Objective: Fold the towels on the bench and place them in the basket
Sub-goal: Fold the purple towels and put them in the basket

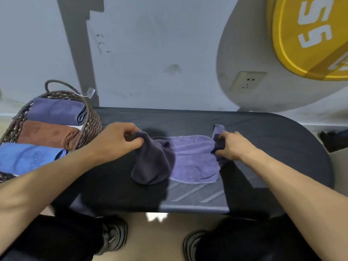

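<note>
A purple towel (190,157) lies stretched across the middle of the dark bench (263,132). My left hand (116,140) grips its left end, which hangs bunched and shadowed below my fingers. My right hand (233,146) pinches its right end, where a corner sticks up behind my fingers. At the bench's left end stands a woven wicker basket (90,119). It holds three folded towels: a purple-blue one (54,111) at the back, a brown one (47,133) in the middle and a light blue one (24,157) at the front.
A grey wall rises just behind the bench, with a socket (246,82) at the right. A yellow round object (308,36) hangs at the upper right. My two black shoes (113,234) stand on the beige floor below the bench's front edge.
</note>
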`<state>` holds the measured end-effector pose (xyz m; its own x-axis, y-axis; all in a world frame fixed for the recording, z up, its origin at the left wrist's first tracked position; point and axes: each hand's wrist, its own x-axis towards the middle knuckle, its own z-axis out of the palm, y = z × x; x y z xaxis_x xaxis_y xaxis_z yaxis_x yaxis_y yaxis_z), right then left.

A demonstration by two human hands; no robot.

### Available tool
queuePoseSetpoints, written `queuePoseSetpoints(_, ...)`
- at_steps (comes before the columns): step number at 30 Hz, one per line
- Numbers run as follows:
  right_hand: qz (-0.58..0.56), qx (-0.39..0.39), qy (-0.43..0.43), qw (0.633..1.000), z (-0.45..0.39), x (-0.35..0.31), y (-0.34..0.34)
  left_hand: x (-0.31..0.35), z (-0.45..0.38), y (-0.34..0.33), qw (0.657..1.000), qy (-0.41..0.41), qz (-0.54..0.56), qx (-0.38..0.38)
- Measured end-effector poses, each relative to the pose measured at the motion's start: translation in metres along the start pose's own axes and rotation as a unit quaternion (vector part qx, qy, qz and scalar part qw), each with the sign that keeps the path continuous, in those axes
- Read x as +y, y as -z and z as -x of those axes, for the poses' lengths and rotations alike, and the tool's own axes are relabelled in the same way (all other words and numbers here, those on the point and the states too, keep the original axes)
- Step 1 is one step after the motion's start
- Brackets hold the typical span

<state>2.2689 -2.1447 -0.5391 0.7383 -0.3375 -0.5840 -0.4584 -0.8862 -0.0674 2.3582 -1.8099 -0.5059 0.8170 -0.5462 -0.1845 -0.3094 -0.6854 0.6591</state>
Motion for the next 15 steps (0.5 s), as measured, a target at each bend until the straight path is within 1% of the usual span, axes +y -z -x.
queuePoseSetpoints(2, -0.032, -0.013, -0.007, 0.999, 0.000, -0.004, -0.009, -0.001, 0.003, -0.005, 1.000, 0.008, 0.005, -0.029)
queuePoseSetpoints(5, -0.176, -0.027, 0.005, 0.984, 0.004, -0.019, -0.011, 0.005, 0.008, -0.013, 0.997, 0.014, -0.030, -0.073)
queuePoseSetpoints(6, -0.211, -0.018, 0.013, 0.977, 0.006, -0.024, -0.008, 0.006, 0.009, -0.014, 0.996, 0.012, -0.038, -0.084)
queuePoseSetpoints(8, -0.251, 0.033, 0.044, 0.966, 0.010, -0.034, 0.004, 0.009, 0.009, -0.013, 0.994, 0.018, -0.051, -0.094)
queuePoseSetpoints(10, -0.296, 0.073, 0.081, 0.949, 0.017, -0.048, 0.017, 0.011, 0.009, -0.011, 0.994, 0.013, -0.092, -0.060)
queuePoseSetpoints(11, -0.341, 0.069, 0.099, 0.932, 0.023, -0.057, 0.023, 0.012, 0.009, -0.012, 0.994, 0.002, -0.102, -0.033)
queuePoseSetpoints(12, -0.400, 0.053, 0.115, 0.908, 0.029, -0.067, 0.027, 0.015, 0.008, -0.014, 0.996, -0.010, -0.089, -0.009)
queuePoseSetpoints(13, -0.459, 0.029, 0.130, 0.878, 0.036, -0.076, 0.029, 0.020, 0.008, -0.017, 0.999, -0.014, -0.052, 0.002)
queuePoseSetpoints(15, -0.554, -0.029, 0.162, 0.816, 0.049, -0.095, 0.030, 0.031, 0.009, -0.026, 0.998, -0.001, 0.055, -0.020)
